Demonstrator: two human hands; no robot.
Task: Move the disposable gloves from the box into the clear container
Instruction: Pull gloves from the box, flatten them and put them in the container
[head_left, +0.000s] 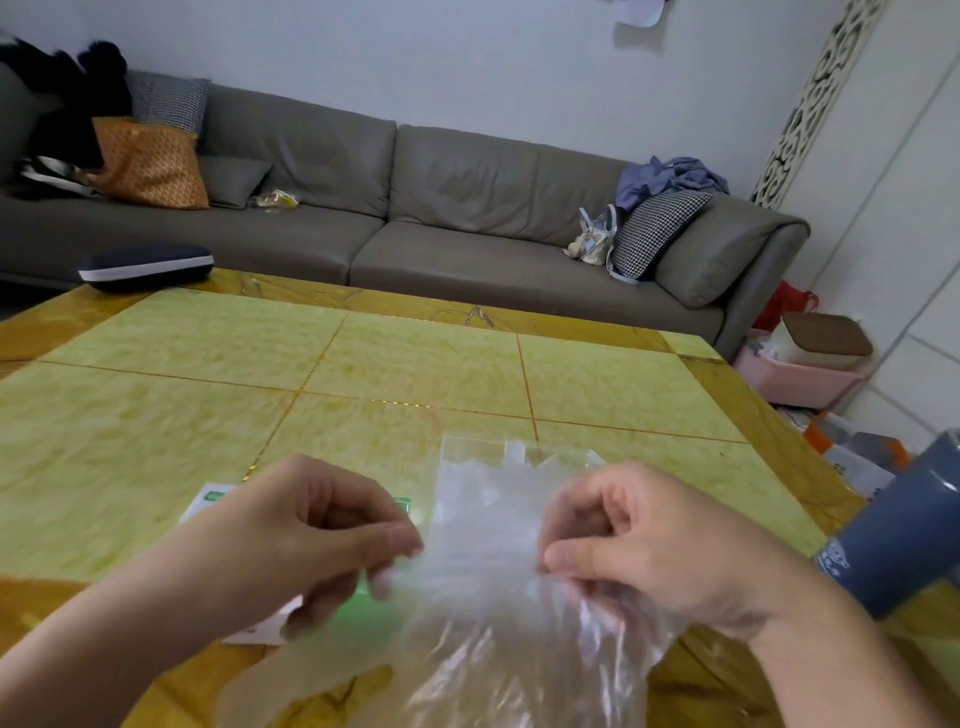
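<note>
Left hand (317, 530): grip clamped, thumb and forefinger pinching the left edge of a thin clear plastic glove (483, 597), other fingers curled under
Right hand (649, 540): grip clamped too, thumb against curled fingers, pinching the right side of the same glove
Glove: stretched between both hands above the desk, lower part hanging crumpled toward the near edge; blurred, cannot tell if it is one sheet or several
Clear container (524, 457): on the desk just beyond the hands, seen through and above the glove; rim and far wall show, contents hard to make out
Box (218, 499): green and white, flat on the desk under and behind the left hand, mostly hidden
Desk (363, 364): yellow-green panels with gold lines and amber border
Blue-grey cup (904, 530): at the right edge, just beside the right wrist
Dark case (145, 266): far left corner of the desk, well apart from the hands
Sofa (415, 208): grey, behind the desk, with cushions, clothes and a small bag
Pink bin (800, 379): on the floor, right of the desk
</note>
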